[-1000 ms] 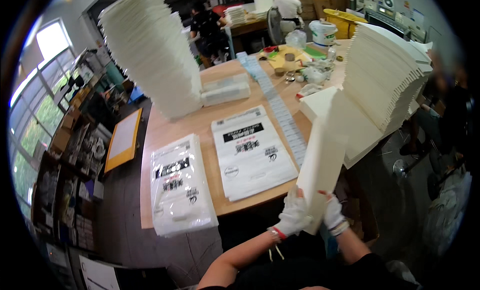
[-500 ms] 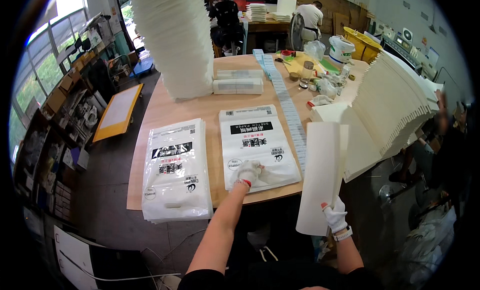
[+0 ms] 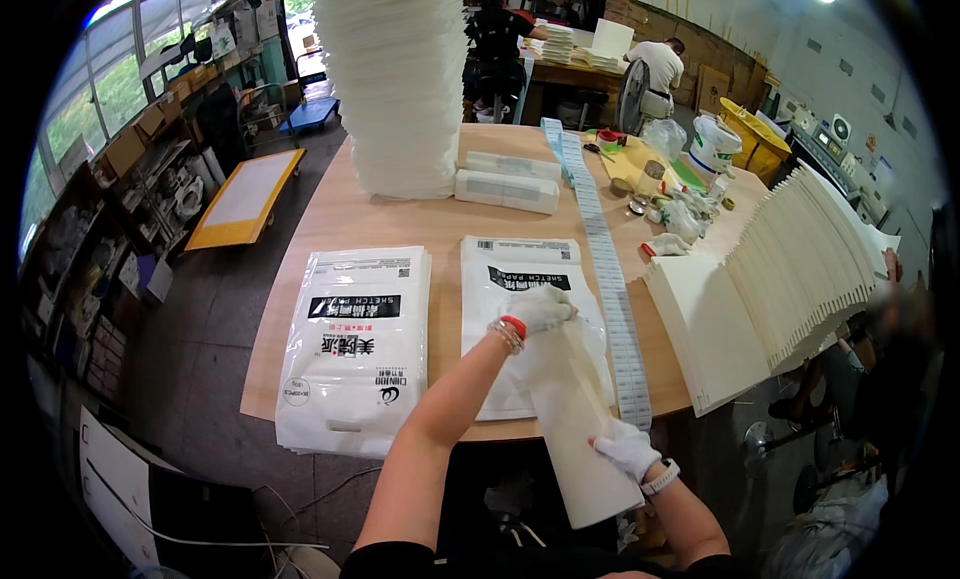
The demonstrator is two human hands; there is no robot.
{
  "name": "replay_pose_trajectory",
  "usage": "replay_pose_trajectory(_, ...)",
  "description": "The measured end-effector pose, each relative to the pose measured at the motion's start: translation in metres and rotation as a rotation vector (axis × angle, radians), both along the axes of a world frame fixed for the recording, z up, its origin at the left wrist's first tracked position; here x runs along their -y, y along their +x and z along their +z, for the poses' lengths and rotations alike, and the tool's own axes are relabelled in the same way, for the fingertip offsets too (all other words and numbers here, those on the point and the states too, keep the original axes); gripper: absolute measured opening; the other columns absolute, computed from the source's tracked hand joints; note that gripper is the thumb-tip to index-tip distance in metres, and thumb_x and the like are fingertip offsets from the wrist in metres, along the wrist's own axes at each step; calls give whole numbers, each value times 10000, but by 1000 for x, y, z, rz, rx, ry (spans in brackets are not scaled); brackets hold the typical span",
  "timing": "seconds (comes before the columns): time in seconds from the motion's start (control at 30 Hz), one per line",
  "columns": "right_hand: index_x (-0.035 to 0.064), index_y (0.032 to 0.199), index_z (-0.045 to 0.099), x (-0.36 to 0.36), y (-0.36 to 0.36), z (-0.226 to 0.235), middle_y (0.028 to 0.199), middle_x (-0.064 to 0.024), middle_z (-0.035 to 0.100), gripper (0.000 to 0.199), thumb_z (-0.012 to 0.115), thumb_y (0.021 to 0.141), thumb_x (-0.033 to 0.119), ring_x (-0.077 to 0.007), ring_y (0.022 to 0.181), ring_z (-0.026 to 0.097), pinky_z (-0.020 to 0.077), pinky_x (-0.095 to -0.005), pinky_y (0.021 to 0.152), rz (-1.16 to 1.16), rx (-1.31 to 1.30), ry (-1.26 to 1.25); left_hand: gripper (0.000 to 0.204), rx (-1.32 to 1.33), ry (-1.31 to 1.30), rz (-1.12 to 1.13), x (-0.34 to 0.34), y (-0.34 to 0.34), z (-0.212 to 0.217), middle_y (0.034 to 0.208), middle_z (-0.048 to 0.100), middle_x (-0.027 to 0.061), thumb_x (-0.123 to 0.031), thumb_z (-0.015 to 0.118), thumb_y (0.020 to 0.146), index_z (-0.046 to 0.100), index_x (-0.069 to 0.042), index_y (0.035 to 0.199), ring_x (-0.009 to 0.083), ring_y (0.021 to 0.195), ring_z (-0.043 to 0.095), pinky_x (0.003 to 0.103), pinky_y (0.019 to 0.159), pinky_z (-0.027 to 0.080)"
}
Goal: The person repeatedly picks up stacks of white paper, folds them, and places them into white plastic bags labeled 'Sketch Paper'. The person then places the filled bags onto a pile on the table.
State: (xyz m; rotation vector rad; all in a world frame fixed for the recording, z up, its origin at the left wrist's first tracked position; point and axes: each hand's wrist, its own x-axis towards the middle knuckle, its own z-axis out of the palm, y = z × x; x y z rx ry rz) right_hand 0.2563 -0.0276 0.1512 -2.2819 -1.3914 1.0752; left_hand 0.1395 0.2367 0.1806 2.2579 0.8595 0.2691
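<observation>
My right hand (image 3: 627, 449), in a white glove, is closed on the right edge of a curved sheaf of white paper (image 3: 585, 459). The sheaf slants up from the table's near edge over the right-hand stack of printed clear plastic bags (image 3: 490, 379). At the sheaf's far end my left hand (image 3: 540, 307), also gloved, has its fingers bent over the upper part of the top bag; what they pinch is hidden. Whether the sheaf's far end is inside the bag I cannot tell. To the left lies another stack of printed bags (image 3: 350, 364), its near edge overhanging the table.
A tall stack of white paper (image 3: 395, 99) stands at the back left, beside wrapped white bundles (image 3: 508, 191). A blue-white label strip (image 3: 605, 249) runs down the table. A leaning, fanned paper stack (image 3: 780, 289) fills the right. Behind are a jar (image 3: 650, 176) and a bucket (image 3: 713, 144).
My right hand has brought the paper sheaf leftward, over the bag stack. My left hand has moved from the bag's near edge farther up, to the sheaf's far end. The view has shifted.
</observation>
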Motion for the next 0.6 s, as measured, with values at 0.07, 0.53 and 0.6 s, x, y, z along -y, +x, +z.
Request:
replay_pose_trajectory(0.07,65,1042,561,-25,-1,5,918,-199,615,485,568,748,450,-346,897,586,446,-399,783,-35,8,21,241,126,101,1,14,4,-2,787,640,123,-338,566,769,665,-122,814,266,774,603,384,683,466)
replay_pose_trajectory(0.53,-2,1133,521,-81,7,14,922,-70,607,355,555,851,210,-141,803,579,482,-286,698,-118,-589,218,739,637,293,442,84,-55,-121,1389,252,208,-85,609,711,254,-30,1358,359,1189,403,410,983,351)
replay_pose_trajectory(0.6,-15,1182,472,-79,16,15,957,-67,599,389,557,861,188,-146,815,591,488,-277,704,-209,-1011,221,787,483,-14,497,97,-52,-126,1396,214,242,-83,595,712,183,-5,1377,363,1241,338,437,994,327)
